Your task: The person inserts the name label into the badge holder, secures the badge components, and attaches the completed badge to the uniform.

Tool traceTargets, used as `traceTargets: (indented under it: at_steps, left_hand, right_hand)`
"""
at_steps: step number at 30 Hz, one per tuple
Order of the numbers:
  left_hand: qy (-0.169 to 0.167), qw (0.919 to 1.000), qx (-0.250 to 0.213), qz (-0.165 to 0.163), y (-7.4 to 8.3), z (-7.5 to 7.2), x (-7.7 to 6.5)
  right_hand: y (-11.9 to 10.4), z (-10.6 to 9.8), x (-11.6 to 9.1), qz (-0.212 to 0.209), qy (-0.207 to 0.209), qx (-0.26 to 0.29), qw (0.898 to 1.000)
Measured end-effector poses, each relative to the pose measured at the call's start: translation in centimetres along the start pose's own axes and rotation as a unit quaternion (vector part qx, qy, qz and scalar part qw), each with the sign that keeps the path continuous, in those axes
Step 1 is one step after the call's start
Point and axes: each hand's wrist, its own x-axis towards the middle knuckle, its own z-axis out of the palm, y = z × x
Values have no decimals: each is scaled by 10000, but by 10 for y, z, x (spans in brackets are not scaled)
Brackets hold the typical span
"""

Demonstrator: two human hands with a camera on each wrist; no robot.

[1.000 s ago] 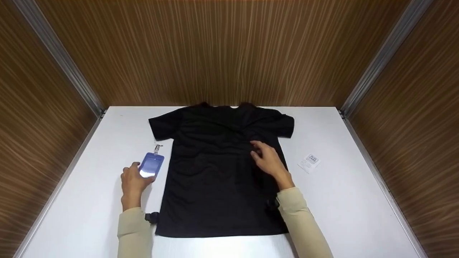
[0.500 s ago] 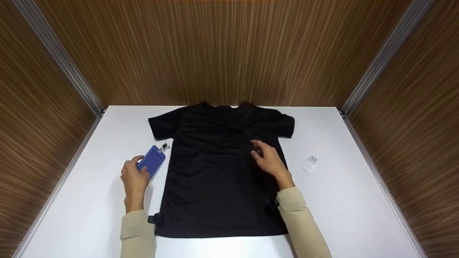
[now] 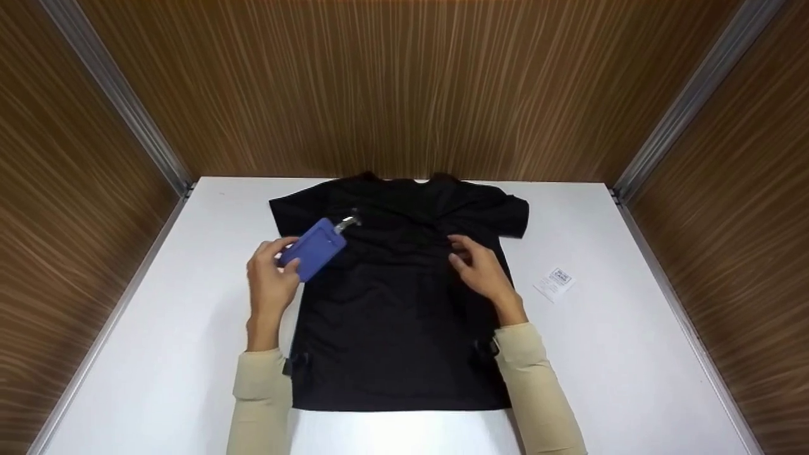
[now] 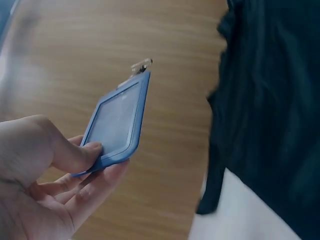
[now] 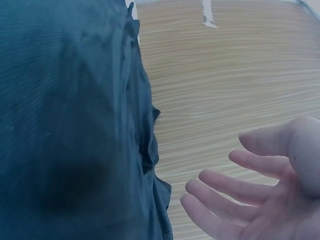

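Between thumb and fingers, my left hand [image 3: 272, 276] pinches a blue badge holder [image 3: 314, 248] by its lower end. The holder is tilted, its clear metal-and-plastic clip [image 3: 347, 223] pointing up and right over the shirt. In the left wrist view the badge holder [image 4: 115, 120] shows a clear window in a blue frame, with the thumb on its lower edge. A black T-shirt [image 3: 385, 328] lies spread on the white table, collar toward the back. Over its right side hovers my right hand [image 3: 483, 272], fingers relaxed and slightly bent, holding nothing.
A small white printed card [image 3: 555, 284] lies on the white table [image 3: 619, 360] to the right of the shirt. Wood-grain panels [image 3: 404, 88] stand at the back and both sides, with metal strips at the corners.
My left hand has raised the badge holder from the table and carried it right and toward the back, over the shirt's left edge. The right hand has stayed nearly still.
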Motion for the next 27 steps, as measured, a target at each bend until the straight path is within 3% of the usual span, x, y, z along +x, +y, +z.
traceTargets:
  at_steps: [5, 11, 17, 27]
  left_hand:
    - [-525, 9976, -175, 408, 28, 14, 5]
    - [-840, 9928, -332, 786, 48, 28, 4]
    - [-1133, 9887, -600, 777, 53, 40, -5]
    - [-1300, 9847, -543, 1030, 56, 54, -7]
  right_hand:
    - [-3, -3, -3, -73, 59, 86, 9999]
    - [-7, -1, -6, -176, 4, 134, 9998]
    - [-9, 1, -11, -239, 106, 200, 9995]
    - [-17, -1, -10, -242, 26, 415, 9988]
